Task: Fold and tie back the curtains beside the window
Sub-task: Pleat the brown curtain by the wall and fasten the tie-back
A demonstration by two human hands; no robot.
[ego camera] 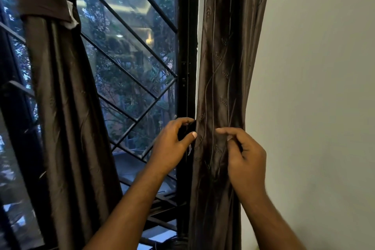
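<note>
A dark brown, patterned curtain (223, 67) hangs gathered into a narrow bundle at the right edge of the window. My left hand (172, 148) grips the bundle's left edge, where a dark strip of fabric shows between thumb and fingers. My right hand (243, 156) pinches the curtain's right side at the same height, fingers curled into the folds. A second brown curtain (67, 107) hangs at the left, bound high up by a brown tie-back band (44, 6) with a white end.
The window (129, 56) has a black frame (187, 46) and diagonal black grille bars, with trees and lit buildings outside. A plain pale wall (314, 87) fills the right side. The sill and lower grille lie below my left forearm.
</note>
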